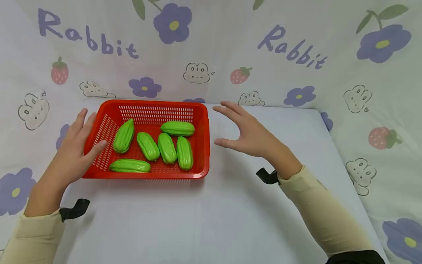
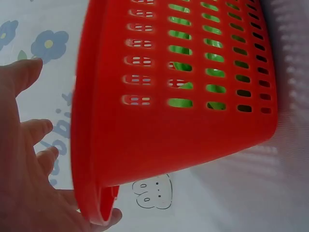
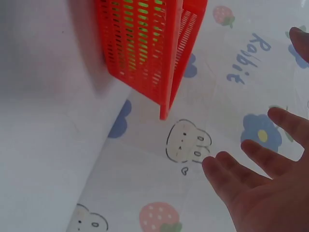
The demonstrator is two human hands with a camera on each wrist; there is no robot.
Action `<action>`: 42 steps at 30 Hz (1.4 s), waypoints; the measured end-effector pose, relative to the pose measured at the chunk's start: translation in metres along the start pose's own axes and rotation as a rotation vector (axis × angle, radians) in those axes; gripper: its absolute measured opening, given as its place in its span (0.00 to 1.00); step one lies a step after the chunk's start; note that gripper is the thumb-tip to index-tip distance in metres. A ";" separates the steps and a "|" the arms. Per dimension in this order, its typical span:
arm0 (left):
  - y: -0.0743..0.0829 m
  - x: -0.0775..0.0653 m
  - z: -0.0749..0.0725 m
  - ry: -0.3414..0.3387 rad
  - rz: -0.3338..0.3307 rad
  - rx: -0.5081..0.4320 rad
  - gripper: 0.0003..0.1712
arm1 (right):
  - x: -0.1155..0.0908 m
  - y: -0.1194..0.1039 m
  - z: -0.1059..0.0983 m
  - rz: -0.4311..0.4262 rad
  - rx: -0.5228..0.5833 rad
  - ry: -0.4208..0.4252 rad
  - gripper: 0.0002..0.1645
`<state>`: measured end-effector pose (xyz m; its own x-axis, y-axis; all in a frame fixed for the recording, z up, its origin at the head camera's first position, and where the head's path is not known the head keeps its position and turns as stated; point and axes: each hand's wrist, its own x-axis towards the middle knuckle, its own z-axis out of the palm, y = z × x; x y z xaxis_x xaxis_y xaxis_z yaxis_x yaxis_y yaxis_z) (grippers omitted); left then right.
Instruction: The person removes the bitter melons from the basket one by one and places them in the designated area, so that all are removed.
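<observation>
A red plastic basket [image 1: 207, 146] with slotted sides stands toward the back left of the white table. Inside lie several green ridged vegetables [image 1: 123, 136], which look like small melons or gourds. My left hand [image 1: 74, 154] is at the basket's left rim, fingers extended, thumb over the edge; whether it touches the rim I cannot tell. The left wrist view shows the left hand [image 2: 19, 159] beside the red rim, gripping nothing. To the right of the basket, my right hand [image 1: 252, 135] hovers apart from it, fingers spread and holding nothing.
The white table [image 1: 197, 227] stretches in front of the basket and to its right. Behind and at the sides hangs a pale cloth [image 1: 211, 47] printed with flowers, rabbits and strawberries. A black strap piece [image 1: 75, 209] sticks out from the left wrist, another [image 1: 267, 176] from the right.
</observation>
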<state>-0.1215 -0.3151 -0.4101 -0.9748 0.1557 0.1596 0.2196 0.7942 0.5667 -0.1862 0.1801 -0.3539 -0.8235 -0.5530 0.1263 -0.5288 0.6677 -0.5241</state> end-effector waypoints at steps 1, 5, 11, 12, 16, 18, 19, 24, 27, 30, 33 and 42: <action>-0.002 -0.002 0.002 -0.010 -0.010 0.003 0.50 | 0.000 -0.001 0.004 -0.003 0.007 -0.010 0.53; -0.007 -0.011 0.009 -0.037 -0.036 0.023 0.51 | -0.001 -0.007 0.019 0.005 0.029 -0.052 0.54; -0.013 -0.017 0.021 -0.059 -0.045 0.019 0.52 | -0.004 -0.011 0.034 0.031 0.055 -0.083 0.54; -0.014 -0.017 0.023 -0.061 -0.045 0.016 0.52 | -0.003 -0.011 0.036 0.030 0.055 -0.088 0.54; -0.015 -0.015 0.026 -0.057 -0.046 0.013 0.52 | 0.003 -0.013 0.040 0.003 0.070 -0.097 0.53; -0.015 -0.014 0.026 -0.051 -0.044 0.015 0.52 | 0.008 -0.014 0.042 -0.013 0.075 -0.097 0.53; -0.015 -0.013 0.026 -0.049 -0.046 0.016 0.52 | 0.011 -0.015 0.043 -0.019 0.076 -0.098 0.53; -0.015 -0.009 0.025 -0.046 -0.044 0.017 0.51 | 0.022 -0.017 0.053 -0.028 0.077 -0.116 0.53; -0.016 -0.006 0.026 -0.046 -0.033 0.014 0.50 | 0.028 -0.019 0.058 -0.039 0.092 -0.139 0.52; -0.017 -0.001 0.027 -0.045 -0.016 0.014 0.50 | 0.035 -0.019 0.062 -0.049 0.096 -0.154 0.51; -0.017 0.004 0.027 -0.044 -0.003 0.022 0.49 | 0.042 -0.020 0.064 -0.059 0.092 -0.166 0.51; -0.019 0.014 0.023 -0.062 -0.011 0.046 0.50 | 0.058 -0.024 0.066 -0.105 0.060 -0.179 0.49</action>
<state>-0.1405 -0.3144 -0.4374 -0.9779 0.1818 0.1030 0.2086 0.8219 0.5301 -0.2079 0.0994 -0.3896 -0.7122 -0.7012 0.0334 -0.5919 0.5743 -0.5655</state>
